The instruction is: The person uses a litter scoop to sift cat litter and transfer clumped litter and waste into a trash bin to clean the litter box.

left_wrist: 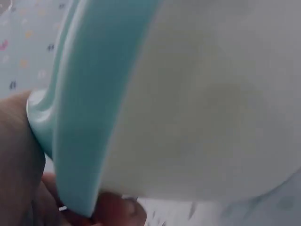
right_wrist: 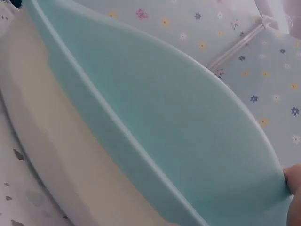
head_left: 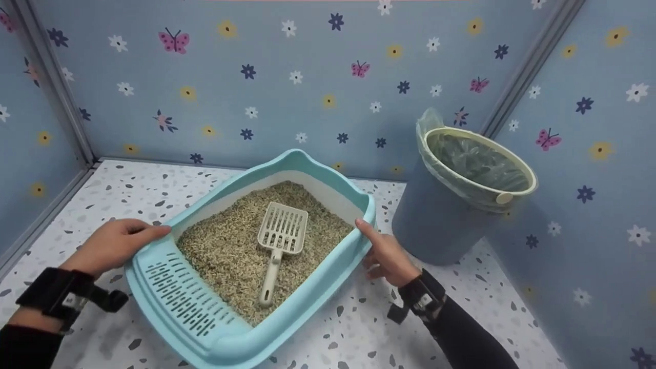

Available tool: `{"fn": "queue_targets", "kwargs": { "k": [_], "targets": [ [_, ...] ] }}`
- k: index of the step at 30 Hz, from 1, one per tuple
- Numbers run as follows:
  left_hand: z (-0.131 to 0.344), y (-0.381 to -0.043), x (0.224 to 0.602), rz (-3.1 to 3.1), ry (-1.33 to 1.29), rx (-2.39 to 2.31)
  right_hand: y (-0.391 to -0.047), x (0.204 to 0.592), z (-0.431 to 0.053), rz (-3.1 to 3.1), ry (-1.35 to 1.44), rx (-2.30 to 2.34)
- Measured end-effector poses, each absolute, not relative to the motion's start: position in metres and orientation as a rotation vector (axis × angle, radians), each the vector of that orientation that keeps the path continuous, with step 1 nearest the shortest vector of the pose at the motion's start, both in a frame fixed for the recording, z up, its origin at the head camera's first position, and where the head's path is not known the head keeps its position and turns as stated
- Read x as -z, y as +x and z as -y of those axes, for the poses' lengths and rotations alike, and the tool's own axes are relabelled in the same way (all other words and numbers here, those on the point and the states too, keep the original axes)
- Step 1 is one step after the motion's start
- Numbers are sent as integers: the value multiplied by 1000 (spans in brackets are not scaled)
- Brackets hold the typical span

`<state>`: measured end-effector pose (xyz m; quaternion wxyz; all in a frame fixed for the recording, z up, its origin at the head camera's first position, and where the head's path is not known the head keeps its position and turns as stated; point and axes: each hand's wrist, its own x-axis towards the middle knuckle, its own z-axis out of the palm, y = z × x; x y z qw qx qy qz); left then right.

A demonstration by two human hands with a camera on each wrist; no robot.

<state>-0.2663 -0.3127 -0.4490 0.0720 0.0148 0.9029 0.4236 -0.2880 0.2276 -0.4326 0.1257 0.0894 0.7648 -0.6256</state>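
A light-blue litter box [head_left: 307, 302] with a white lower part stands at an angle between my hands, full of tan granular litter [head_left: 220, 246]. On the litter lies a beige slotted litter scoop [head_left: 282, 230], its handle toward me. My left hand [head_left: 118, 243] grips the rim at the left, thumb on top; in the left wrist view its fingertips [left_wrist: 122, 209] curl beneath the blue rim [left_wrist: 94, 113]. At the right side my right hand [head_left: 387, 256] holds the rim with the thumb on top and the fingers down outside. The right wrist view shows the box's outer wall [right_wrist: 141, 94].
Right of the box stands a grey-blue trash bin [head_left: 435, 220] with a cream ring and a translucent green liner bag [head_left: 476, 159]. Blue panels [head_left: 287, 56] with flowers and butterflies enclose the speckled white surface [head_left: 128, 179] at the back and both sides.
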Motion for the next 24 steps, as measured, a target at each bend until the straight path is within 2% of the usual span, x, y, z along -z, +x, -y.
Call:
{"fn": "queue_targets", "kwargs": {
  "k": [3, 10, 14, 18, 24],
  "targets": [
    [315, -260, 445, -2773, -21, -1189, -289, 431, -235, -2302, 208, 1760],
    [298, -197, 453, -2591, -175, -1249, -338, 419, -245, -2384, 143, 1715],
    [291, -182, 463, -2492, -186, -1403, -346, 416, -244, -2341, 132, 1738],
    [297, -198, 469, -2446, -133, -1513, -328, 418, -246, -2379, 149, 1727],
    [313, -246, 472, -2453, -7, -1562, -273, 416, -254, -2468, 130, 1571]
  ]
}}
